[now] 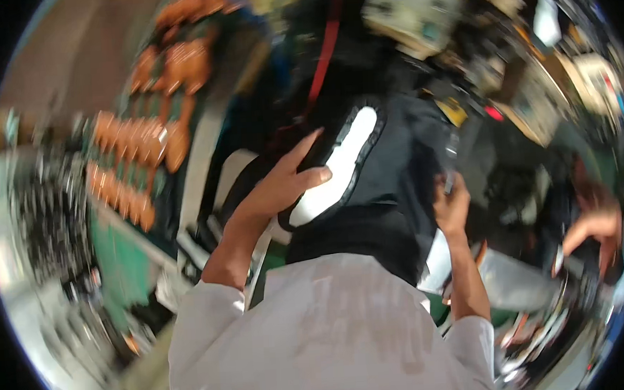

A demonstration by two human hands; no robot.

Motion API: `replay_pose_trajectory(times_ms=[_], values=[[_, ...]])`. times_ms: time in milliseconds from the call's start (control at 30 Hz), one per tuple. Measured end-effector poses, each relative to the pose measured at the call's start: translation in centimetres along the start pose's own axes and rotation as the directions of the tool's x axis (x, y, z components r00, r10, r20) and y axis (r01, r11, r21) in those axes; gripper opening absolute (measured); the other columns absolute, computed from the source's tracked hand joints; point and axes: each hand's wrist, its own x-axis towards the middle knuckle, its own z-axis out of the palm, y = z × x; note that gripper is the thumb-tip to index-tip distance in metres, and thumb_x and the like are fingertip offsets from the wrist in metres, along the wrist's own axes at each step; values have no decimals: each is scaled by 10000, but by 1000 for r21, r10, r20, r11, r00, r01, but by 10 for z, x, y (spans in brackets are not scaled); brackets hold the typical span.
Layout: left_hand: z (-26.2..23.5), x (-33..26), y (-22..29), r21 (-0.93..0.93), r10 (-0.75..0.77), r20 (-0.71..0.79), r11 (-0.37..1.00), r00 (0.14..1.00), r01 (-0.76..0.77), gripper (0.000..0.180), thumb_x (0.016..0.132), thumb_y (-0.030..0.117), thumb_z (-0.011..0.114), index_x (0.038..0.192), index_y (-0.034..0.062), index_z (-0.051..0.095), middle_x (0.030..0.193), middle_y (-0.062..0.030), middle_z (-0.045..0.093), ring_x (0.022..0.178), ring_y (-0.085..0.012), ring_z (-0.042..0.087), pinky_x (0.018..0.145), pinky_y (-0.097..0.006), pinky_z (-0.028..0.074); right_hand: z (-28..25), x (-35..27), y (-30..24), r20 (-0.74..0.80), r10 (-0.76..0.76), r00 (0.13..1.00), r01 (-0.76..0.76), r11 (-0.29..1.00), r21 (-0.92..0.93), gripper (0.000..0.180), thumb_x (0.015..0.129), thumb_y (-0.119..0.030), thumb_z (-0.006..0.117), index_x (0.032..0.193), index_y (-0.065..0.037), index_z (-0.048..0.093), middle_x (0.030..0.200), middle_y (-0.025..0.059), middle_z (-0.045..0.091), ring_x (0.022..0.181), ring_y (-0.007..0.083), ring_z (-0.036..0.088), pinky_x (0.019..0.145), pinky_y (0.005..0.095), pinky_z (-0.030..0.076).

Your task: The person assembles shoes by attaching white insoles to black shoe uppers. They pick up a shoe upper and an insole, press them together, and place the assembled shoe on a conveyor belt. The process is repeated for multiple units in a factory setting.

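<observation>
A black shoe upper (371, 144) lies bottom up over my lap, with a long white insole (339, 167) facing me and a dark gathered edge around it. My left hand (283, 182) grips it from the left side, thumb on the white insole and index finger stretched along the far side. To the right, away from the shoe, my right hand (454, 205) is closed around a slim grey metal hand tool (452, 152) that points upward; blur hides its exact kind. Black cloth (399, 169) covers my lap below the shoe.
Glossy orange-brown shoe-shaped pieces (143, 140) stand in rows on a rack at the left. A red strap (327, 56) hangs ahead. A pale boxy machine (415, 13) stands at the far right. Another person's hand (596, 233) is at the right edge.
</observation>
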Motion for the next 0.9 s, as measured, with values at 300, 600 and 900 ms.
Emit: replay_pose_trajectory(times_ms=[300,600,900], values=[[-149,-283,-146,-37,-80,-957,987,279,156,892,972,343,730,1647,-70,319,1636,-283,443,1518,-332,436,1260,-378,306,50,16,2,174,-216,961,219,976,8,244,1055,-245,692,996,-11,657,797,73,594,699,154,539,664,348,460],[-73,-455,-377,-457,-397,-879,858,-263,235,810,925,262,799,1556,-87,430,1381,-224,649,1210,-309,633,1079,-378,481,16,19,18,231,-9,973,-39,979,200,173,1088,-198,634,1053,-33,598,844,23,621,696,78,571,591,209,439],[12,-407,-384,-622,-673,-733,605,97,-497,740,1053,229,653,1675,94,276,1322,-139,656,1206,-269,632,1044,-457,514,-66,-61,169,282,280,918,-244,957,-156,279,1071,-236,621,965,21,606,717,72,638,568,153,601,494,304,494]])
